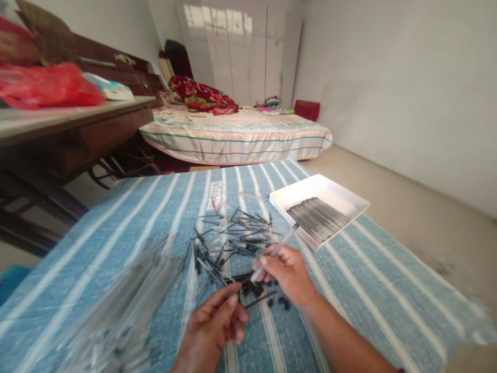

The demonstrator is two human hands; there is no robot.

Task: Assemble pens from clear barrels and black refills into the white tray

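My right hand (pixel 286 271) pinches a clear plastic pen barrel (pixel 277 247) that points up and to the right. Below it, my left hand (pixel 214 322) is pinched on a thin black pen refill (pixel 259 299) that lies almost level toward the right. Both hands hover over a scatter of black refills and small black caps (pixel 233 238) on the blue striped cloth (pixel 349 280). A heap of clear pen barrels (pixel 116 305) lies blurred at the lower left.
A white shallow box (pixel 287 194) holding a row of assembled pens (pixel 317 217) sits on the cloth to the right. Behind are a striped mattress (pixel 236 135), a dark wooden table (pixel 70 124) with a red bag (pixel 46 85), and white walls.
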